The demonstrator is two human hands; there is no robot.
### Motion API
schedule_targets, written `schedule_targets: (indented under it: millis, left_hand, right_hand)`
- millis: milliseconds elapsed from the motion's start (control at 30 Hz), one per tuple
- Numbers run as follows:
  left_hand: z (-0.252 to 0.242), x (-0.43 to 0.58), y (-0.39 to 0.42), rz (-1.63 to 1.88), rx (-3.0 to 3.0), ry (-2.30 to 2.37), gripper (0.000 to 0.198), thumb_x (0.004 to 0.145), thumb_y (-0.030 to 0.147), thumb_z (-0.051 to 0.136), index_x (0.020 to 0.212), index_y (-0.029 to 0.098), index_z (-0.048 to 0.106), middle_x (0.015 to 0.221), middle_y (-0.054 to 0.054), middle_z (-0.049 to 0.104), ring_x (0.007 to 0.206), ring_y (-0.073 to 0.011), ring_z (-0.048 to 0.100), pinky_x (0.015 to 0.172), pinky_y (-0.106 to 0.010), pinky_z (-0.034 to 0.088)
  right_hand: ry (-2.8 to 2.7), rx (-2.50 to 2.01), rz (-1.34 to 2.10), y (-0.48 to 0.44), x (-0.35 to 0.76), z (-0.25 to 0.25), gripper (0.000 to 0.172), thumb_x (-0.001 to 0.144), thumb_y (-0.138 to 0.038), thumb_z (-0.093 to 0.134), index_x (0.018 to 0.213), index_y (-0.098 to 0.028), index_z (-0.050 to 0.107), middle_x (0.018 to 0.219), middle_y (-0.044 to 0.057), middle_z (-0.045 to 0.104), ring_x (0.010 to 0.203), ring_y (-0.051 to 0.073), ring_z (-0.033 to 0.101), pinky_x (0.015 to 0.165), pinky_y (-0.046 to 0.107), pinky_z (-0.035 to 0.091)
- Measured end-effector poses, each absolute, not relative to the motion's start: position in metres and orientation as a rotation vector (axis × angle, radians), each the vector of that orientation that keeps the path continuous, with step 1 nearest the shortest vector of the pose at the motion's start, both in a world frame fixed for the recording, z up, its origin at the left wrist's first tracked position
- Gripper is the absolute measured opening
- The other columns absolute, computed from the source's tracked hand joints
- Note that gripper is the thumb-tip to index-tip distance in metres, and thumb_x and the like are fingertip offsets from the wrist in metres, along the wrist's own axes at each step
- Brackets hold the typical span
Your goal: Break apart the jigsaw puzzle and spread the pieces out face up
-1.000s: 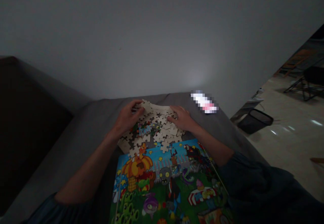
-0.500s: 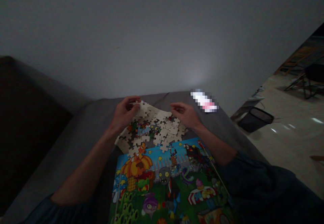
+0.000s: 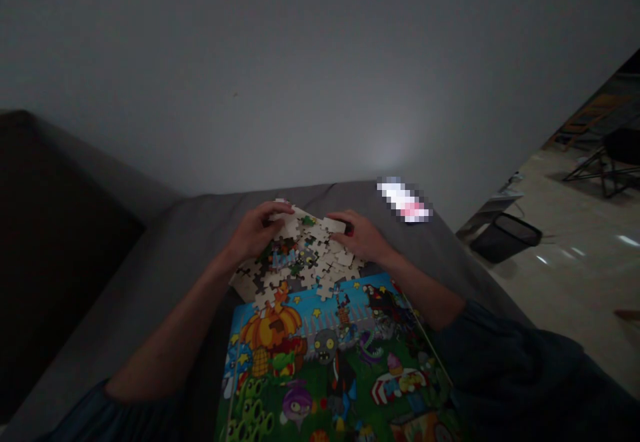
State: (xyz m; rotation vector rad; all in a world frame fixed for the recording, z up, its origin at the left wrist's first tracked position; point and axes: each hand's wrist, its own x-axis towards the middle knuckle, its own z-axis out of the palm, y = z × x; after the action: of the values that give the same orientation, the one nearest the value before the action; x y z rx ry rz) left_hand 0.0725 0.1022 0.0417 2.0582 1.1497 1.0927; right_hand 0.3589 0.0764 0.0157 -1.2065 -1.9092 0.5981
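Puzzle pieces (image 3: 325,270) between and below the fingers (image 3: 273,208)

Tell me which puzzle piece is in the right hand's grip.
The pale, blank-sided puzzle piece between the thumb and fingers of the right hand, at the far side of the pile. No other piece shows within that grip.

I take the heap of pale, knobbed jigsaw pieces (image 3: 325,265), lying on grey cloth (image 3: 165,262), as clock centre. At six o'clock sits the multicoloured rectangular puzzle board (image 3: 325,369); at two, a bright oblong device (image 3: 403,200); behind, at twelve, the smooth grey wall (image 3: 280,82).
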Motion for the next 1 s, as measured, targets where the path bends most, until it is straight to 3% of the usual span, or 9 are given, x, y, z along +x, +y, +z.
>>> schedule_targets:
  millis: [100, 233, 333, 467, 667, 900, 1000]
  left_hand:
    - [0.043, 0.072, 0.102, 1.136, 1.958, 1.1, 0.032, 0.085, 0.04, 0.07, 0.11, 0.02, 0.074, 0.137, -0.015, 0.073, 0.118, -0.0273, 0.073, 0.095, -0.041, 0.064]
    - [0.05, 0.078, 0.094, 1.14, 1.838, 1.082, 0.044, 0.084, 0.045, 0.077, 0.119, 0.018, 0.072, 0.113, -0.014, 0.081, 0.091, -0.0248, 0.079, 0.077, -0.038, 0.067]
    - [0.054, 0.089, 0.085, 1.139, 1.785, 1.047, 0.046, 0.082, 0.045, 0.081, 0.119, 0.019, 0.073, 0.107, -0.011, 0.082, 0.089, -0.0251, 0.08, 0.073, -0.035, 0.067]
    - [0.058, 0.101, 0.079, 1.168, 1.749, 1.02, 0.046, 0.08, 0.05, 0.083, 0.113, 0.02, 0.076, 0.108, -0.01, 0.082, 0.089, -0.0246, 0.08, 0.077, -0.037, 0.068]
    - [0.06, 0.101, 0.077, 1.222, 1.769, 1.046, 0.05, 0.076, 0.062, 0.086, 0.102, 0.02, 0.078, 0.104, -0.01, 0.083, 0.091, -0.0265, 0.079, 0.083, -0.042, 0.069]
    - [0.063, 0.08, 0.09, 1.125, 1.957, 1.186, 0.046, 0.094, 0.06, 0.067, 0.115, 0.021, 0.08, 0.111, -0.011, 0.083, 0.088, -0.0248, 0.078, 0.08, -0.04, 0.067]
    - [0.059, 0.07, 0.098, 1.016, 2.103, 1.279, 0.045, 0.095, 0.06, 0.064, 0.114, 0.023, 0.08, 0.118, -0.011, 0.081, 0.105, -0.0293, 0.077, 0.096, -0.046, 0.064]
  right_hand:
    - [-1.82, -1.208, 0.62, 0.076, 0.36, 0.022, 0.039, 0.091, -0.011, 0.068, 0.127, -0.022, 0.077, 0.126, 0.01, 0.079, 0.114, 0.024, 0.074, 0.108, 0.048, 0.055]
    - [-1.734, -1.168, 0.668, 0.07, 0.352, 0.031, 0.03, 0.095, -0.024, 0.071, 0.124, -0.021, 0.078, 0.127, 0.011, 0.079, 0.119, 0.025, 0.072, 0.112, 0.053, 0.053]
    - [-1.724, -1.089, 0.782, 0.06, 0.337, 0.037, 0.035, 0.093, -0.036, 0.077, 0.125, -0.022, 0.077, 0.125, 0.01, 0.08, 0.115, 0.024, 0.074, 0.105, 0.049, 0.058]
    - [-1.713, -0.99, 0.943, 0.05, 0.32, 0.04, 0.025, 0.094, -0.041, 0.074, 0.108, -0.021, 0.08, 0.101, 0.006, 0.083, 0.088, 0.019, 0.077, 0.085, 0.039, 0.064]
    - [-1.653, -0.956, 1.027, 0.048, 0.321, 0.043, 0.027, 0.092, -0.05, 0.073, 0.094, -0.023, 0.077, 0.09, 0.003, 0.079, 0.078, 0.016, 0.072, 0.075, 0.033, 0.061]
    - [-1.751, -1.062, 0.998, 0.054, 0.333, 0.051, 0.022, 0.099, -0.043, 0.066, 0.099, -0.022, 0.072, 0.093, 0.003, 0.076, 0.081, 0.017, 0.071, 0.074, 0.033, 0.061]
    - [-1.865, -1.169, 0.926, 0.056, 0.34, 0.053, 0.025, 0.095, -0.039, 0.073, 0.113, -0.022, 0.073, 0.091, 0.004, 0.077, 0.081, 0.02, 0.073, 0.079, 0.037, 0.061]
